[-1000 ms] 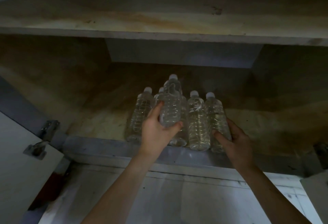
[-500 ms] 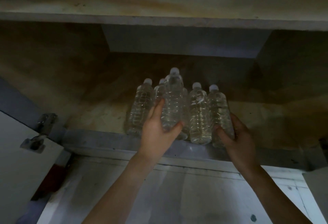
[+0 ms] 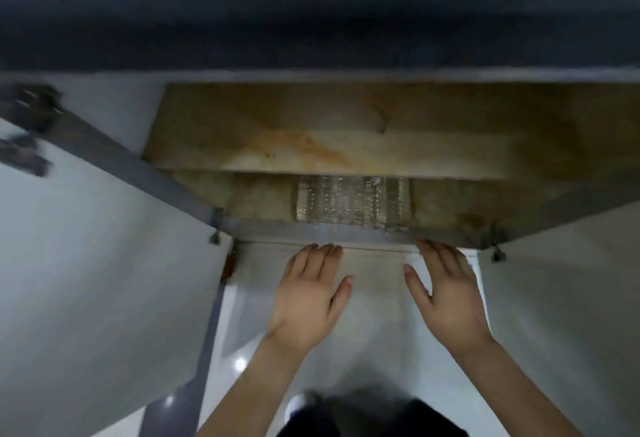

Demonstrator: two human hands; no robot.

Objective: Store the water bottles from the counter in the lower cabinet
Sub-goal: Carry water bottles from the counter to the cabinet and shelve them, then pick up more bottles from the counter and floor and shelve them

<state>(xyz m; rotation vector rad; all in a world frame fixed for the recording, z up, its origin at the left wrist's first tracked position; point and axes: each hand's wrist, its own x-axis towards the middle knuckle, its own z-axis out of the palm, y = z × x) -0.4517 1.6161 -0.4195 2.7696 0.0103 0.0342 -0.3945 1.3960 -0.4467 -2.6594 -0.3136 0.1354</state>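
Observation:
Several clear water bottles [image 3: 353, 203] stand in a tight row on the bottom board of the open lower cabinet [image 3: 311, 230], their tops hidden behind the stained middle shelf [image 3: 346, 156]. My left hand [image 3: 306, 298] hovers open in front of the cabinet's lower edge, fingers spread, holding nothing. My right hand [image 3: 446, 294] is open too, its fingertips near the cabinet's bottom rail just below the rightmost bottle. Neither hand touches a bottle.
The left cabinet door [image 3: 86, 281] stands swung open, the right door [image 3: 568, 298] likewise. A dark counter edge [image 3: 311, 21] overhangs the cabinet at the top. Pale floor tiles [image 3: 374, 350] lie beneath my hands, with dark clothing at the bottom edge.
Both hands have let go of the bottles and pulled back out of the cabinet. The view has risen and tilted down, so the bottles are now half hidden under the shelf.

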